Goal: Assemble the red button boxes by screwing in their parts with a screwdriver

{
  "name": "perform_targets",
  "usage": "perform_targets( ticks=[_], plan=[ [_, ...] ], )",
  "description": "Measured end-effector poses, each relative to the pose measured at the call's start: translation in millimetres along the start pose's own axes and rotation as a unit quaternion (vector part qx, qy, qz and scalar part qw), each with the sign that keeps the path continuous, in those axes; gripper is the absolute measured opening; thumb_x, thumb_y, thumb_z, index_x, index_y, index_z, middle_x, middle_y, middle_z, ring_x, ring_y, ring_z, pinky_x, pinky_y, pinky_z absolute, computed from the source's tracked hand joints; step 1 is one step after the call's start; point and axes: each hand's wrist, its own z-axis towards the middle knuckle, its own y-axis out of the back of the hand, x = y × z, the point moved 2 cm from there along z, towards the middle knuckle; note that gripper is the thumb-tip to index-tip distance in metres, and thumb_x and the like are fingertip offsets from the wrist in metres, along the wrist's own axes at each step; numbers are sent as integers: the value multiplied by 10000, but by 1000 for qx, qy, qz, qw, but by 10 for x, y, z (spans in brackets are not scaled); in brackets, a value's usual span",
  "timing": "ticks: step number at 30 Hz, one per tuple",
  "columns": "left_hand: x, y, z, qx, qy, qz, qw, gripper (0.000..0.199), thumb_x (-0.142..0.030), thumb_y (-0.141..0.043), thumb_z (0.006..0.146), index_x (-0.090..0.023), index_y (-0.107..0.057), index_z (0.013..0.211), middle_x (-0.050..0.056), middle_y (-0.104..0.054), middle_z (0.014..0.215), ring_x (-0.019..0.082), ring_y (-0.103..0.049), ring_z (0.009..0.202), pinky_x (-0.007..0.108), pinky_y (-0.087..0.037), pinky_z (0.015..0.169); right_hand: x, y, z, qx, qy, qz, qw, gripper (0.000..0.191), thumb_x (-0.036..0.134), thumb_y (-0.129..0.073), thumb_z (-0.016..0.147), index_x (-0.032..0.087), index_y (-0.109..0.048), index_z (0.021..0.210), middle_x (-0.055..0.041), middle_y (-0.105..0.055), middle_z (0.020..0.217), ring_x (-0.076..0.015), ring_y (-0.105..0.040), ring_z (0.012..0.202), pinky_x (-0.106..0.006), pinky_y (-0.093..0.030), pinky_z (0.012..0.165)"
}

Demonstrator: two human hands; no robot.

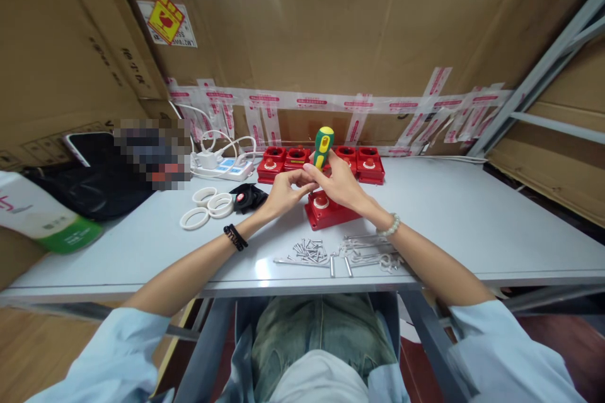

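A green and yellow screwdriver stands nearly upright above a red box with a round button on it. My right hand has its fingers wrapped round the lower handle. My left hand is closed in a pinch by the screwdriver's lower end, over the box's back left corner; what lies between its fingertips is too small to make out. Behind my hands, several more red boxes stand in a row. Loose screws lie in a pile in front of the box, beside metal rods and hooks.
White rings and a black strap-like object lie left of my left hand. Farther back is a white power strip with cables. A white and green package is at the far left. Cardboard walls the table's back.
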Motion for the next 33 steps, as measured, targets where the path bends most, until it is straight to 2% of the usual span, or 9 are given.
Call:
perform_targets(
  ticks=[3,7,10,14,17,21,24,28,33],
  plan=[
    [26,7,3,-9,-8,10,1000,357,-450,-798,733,-128,-663,811,37,-694,756,135,-608,677,251,-477,657,2,-4,0,5,4,19,1000,244,435,-574,896,209,-526,974,-47,-671,925,-186,-623,841,-366,-477,784],
    [9,27,-11,33,-25,22,999,350,-467,-698,829,-128,-696,918,68,-735,838,172,-649,763,273,-493,706,31,-18,9,13,8,33,999,190,374,-577,886,200,-544,955,-52,-673,927,-180,-631,860,-359,-489,796],
    [-15,28,-14,34,-32,19,999,361,-484,-681,837,-124,-711,846,63,-743,785,176,-650,718,277,-498,695,44,-18,9,-1,13,15,1000,153,338,-588,864,198,-557,918,-53,-673,923,-180,-626,858,-364,-489,808],
    [-20,16,-1,-4,-19,26,999,378,-500,-725,785,-123,-714,774,49,-737,724,166,-635,657,263,-488,642,56,-11,2,-11,15,23,1000,176,302,-607,842,183,-597,971,-57,-691,944,-183,-635,881,-357,-485,810],
    [-23,16,4,-12,-12,50,999,378,-495,-717,787,-118,-720,752,45,-728,687,155,-614,624,256,-462,608,87,2,-2,-4,24,11,1000,150,317,-632,830,183,-610,892,-32,-678,871,-167,-611,809,-341,-471,774],
    [-54,48,-6,56,-27,121,991,301,-432,-675,828,-140,-747,841,51,-764,819,175,-648,732,274,-464,673,111,25,-12,-8,22,-6,1000,163,340,-623,841,184,-593,805,-17,-649,792,-153,-575,725,-327,-450,714],
    [-68,105,-15,107,-37,184,976,231,-341,-644,842,-165,-744,951,60,-767,956,193,-663,834,276,-460,679,87,41,-20,-18,20,1,1000,188,360,-614,855,173,-613,845,-40,-677,833,-172,-610,759,-348,-464,746],
    [-55,171,-9,121,-43,207,970,177,-261,-645,827,-162,-738,940,70,-759,925,189,-662,821,285,-481,706,36,64,-23,-21,13,13,1000,214,356,-612,866,166,-638,962,-67,-715,943,-198,-653,853,-377,-488,808],
    [-26,165,1,136,-47,211,967,141,-278,-642,849,-157,-706,883,62,-736,872,169,-631,764,280,-476,713,-9,69,-1,-21,2,-28,999,254,388,-602,880,164,-651,990,-100,-700,1026,-215,-632,908,-400,-488,821]
  ],
)
